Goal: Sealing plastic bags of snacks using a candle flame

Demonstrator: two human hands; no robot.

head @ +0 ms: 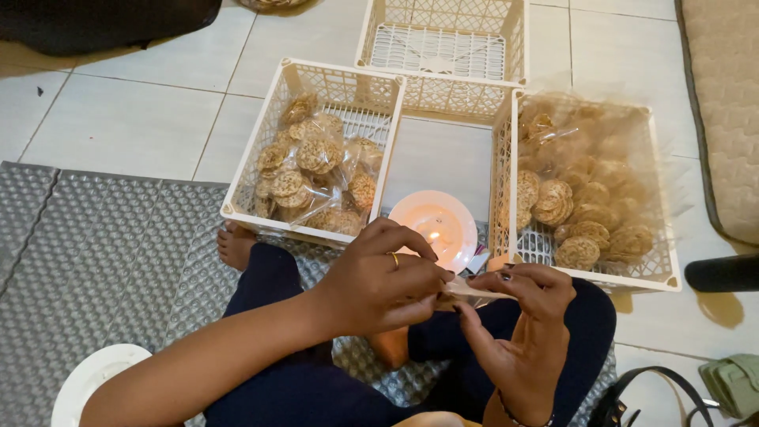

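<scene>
While both hands, left hand [379, 281] and right hand [526, 316], pinch a clear bag [466, 291] above a candle [433, 225], the left basket [312, 150] holds sealed packets; loose crackers [581, 205] remain.

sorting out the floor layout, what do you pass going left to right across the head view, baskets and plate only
Left basket with bagged crackers → round plate with a small flame → right basket with loose crackers. The empty basket farther back spans the middle, so it is left out.
</scene>
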